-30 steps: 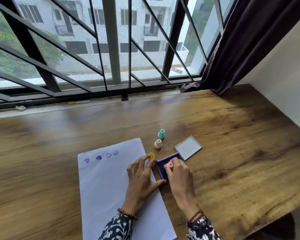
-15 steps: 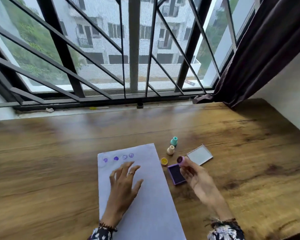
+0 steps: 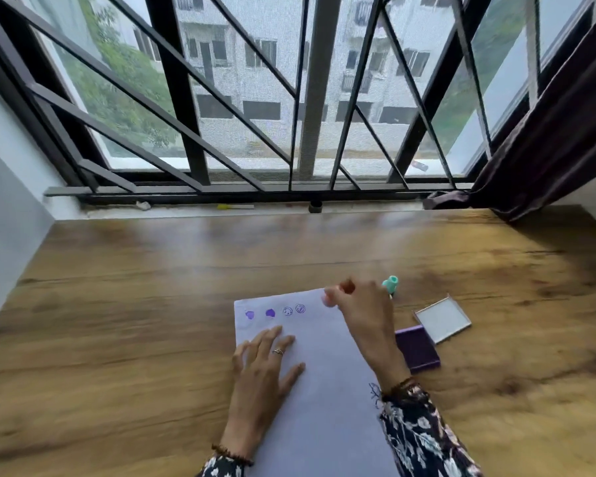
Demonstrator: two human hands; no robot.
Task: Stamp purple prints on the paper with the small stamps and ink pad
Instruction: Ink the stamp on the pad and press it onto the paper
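A white sheet of paper lies on the wooden table, with several purple prints in a row along its top edge. My left hand rests flat on the paper, fingers spread. My right hand is over the paper's top right corner, fingers closed on a small pink stamp, to the right of the last print. The open purple ink pad sits just right of the paper. A teal stamp stands behind my right hand; other stamps are hidden.
The ink pad's clear square lid lies to the right of the pad. A barred window runs along the table's far edge, and a dark curtain hangs at the right. White walls close both sides.
My right hand carried the pink stamp from the ink pad leftward to the paper's top right corner. My left hand stayed flat on the paper. The camera tilted and shifted.
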